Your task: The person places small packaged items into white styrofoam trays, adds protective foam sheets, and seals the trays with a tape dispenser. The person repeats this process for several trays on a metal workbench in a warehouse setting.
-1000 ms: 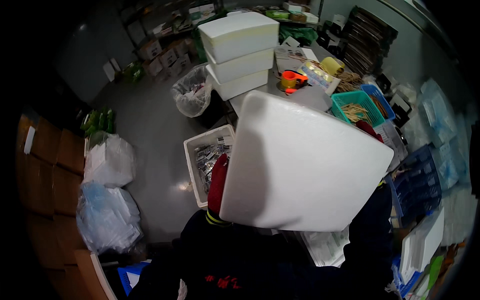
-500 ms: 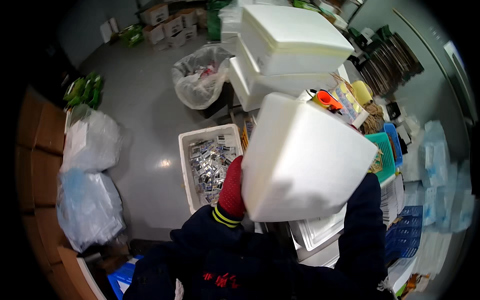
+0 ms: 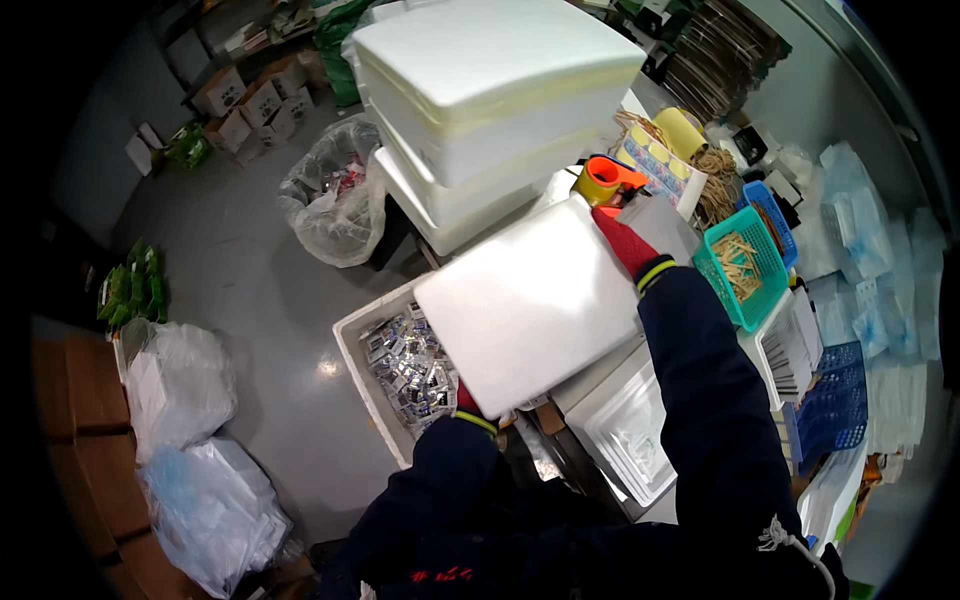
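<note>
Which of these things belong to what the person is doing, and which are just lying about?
Part of the work:
white foam box, between the left hand and right hand
probably the stacked foam boxes
perhaps the white tub of small packets

Seemingly just lying about:
orange tape dispenser
green basket of wooden sticks
plastic-lined bin

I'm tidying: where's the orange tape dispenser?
In the head view, the orange tape dispenser is upper right of centre, just beyond the right hand and white foam box.
</note>
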A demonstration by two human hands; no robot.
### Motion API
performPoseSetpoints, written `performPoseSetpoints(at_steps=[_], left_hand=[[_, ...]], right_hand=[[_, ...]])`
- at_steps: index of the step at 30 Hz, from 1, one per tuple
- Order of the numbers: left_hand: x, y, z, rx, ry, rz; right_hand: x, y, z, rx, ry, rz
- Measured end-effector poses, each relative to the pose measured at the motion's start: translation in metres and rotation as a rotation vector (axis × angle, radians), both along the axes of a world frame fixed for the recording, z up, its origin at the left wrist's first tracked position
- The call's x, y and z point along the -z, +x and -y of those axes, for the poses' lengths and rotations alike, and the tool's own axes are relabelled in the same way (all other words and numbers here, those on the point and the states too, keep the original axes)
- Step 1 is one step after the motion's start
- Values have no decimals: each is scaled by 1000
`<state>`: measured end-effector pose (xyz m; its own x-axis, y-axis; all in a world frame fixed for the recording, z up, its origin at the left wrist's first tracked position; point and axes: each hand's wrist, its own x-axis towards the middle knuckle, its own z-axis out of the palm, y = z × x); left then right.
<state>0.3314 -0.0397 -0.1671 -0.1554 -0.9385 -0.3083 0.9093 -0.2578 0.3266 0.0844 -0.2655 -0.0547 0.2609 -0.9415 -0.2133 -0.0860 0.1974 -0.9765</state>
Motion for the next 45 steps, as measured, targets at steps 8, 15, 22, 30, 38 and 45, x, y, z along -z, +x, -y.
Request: performPoseSetpoints(at_steps=[8,15,22,30,38,45], left_hand=[[-2,0,71,49,-642,1454],[36,54,38,302,466,383],[34,12,-84,1591,151,539],[-116,-199,-221,1707,-1314,697],[-152,-354,-390,1640,-898,637],[-123,-491,-430,778,-1706,1057]], right_hand=[[-53,28,-95,-110,-210,-76],[-75,-66,-262,303,-152,213],[-67,-89,-480,694,155,305],[-54,-88,-687,1043,89,22],[-78,-133,-881,1619,136,8],[-57,-189,-909,1802,-98,-56]])
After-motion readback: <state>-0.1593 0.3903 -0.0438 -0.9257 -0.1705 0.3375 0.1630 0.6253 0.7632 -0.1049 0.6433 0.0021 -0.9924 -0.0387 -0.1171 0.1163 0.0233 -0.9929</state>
